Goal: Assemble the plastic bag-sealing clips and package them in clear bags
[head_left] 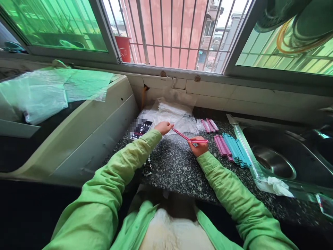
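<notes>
A pink bag-sealing clip (181, 134) is spread open at its hinge over the dark speckled counter. My left hand (163, 128) is closed on the far end of one of its arms. The fingers of my right hand (199, 146) pinch the clip near the hinge, with the other arm lying across them. To the right of that hand, pink-purple clips (222, 146) and teal clips (236, 150) lie side by side in rows. Behind them is a small group of pink clips (208, 125), seemingly on clear plastic.
Clear plastic bags (174, 116) are heaped against the tiled wall. A dark printed item (142, 128) lies beside my left hand, and a shiny beaded strand (148, 166) near my left forearm. The sink (273, 163) is at right; a plastic-covered stove (104, 118) stands left.
</notes>
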`<state>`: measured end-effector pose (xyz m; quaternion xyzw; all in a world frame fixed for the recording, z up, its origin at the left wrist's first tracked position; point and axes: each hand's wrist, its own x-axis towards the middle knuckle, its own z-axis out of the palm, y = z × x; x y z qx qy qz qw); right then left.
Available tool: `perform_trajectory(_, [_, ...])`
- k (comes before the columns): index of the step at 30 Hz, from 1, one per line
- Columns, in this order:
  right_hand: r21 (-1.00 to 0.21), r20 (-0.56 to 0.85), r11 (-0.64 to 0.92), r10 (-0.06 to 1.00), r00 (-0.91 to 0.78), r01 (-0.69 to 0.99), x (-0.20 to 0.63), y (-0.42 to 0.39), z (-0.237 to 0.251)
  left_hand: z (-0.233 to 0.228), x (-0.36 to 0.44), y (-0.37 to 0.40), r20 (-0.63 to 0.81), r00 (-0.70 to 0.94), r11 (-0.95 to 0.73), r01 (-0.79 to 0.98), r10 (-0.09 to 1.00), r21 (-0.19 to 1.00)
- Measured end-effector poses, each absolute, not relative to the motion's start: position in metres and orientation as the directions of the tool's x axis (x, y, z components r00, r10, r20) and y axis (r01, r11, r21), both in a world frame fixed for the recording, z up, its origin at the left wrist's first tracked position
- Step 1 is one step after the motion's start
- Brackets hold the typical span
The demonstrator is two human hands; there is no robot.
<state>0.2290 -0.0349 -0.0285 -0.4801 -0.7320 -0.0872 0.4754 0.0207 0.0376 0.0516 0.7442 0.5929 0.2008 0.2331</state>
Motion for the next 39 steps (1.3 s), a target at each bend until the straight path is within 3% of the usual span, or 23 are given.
perform_trajectory(9, [-0.326,0.795,0.569,0.597,-0.106,0.755,0.222,-0.05,-0.02,0.032,0.013,0.003,0.099,0.203,-0.208,0.631,0.974,0.748])
perform_trajectory(19, [-0.375,0.759,0.607,0.635,-0.145,0.701,0.217,-0.06,-0.019,0.005,0.006,0.0,-0.03,0.204,-0.023,0.25,0.978,0.968])
perform_trajectory(26, [-0.398,0.742,0.619,0.651,-0.159,0.677,0.218,-0.058,-0.017,0.011,0.002,-0.004,-0.144,0.321,0.146,0.017,0.936,0.989])
perform_trajectory(39, [-0.445,0.765,0.63,0.637,-0.096,0.636,0.22,-0.068,0.001,0.018,-0.002,-0.005,-0.12,0.31,0.151,-0.08,0.943,0.985])
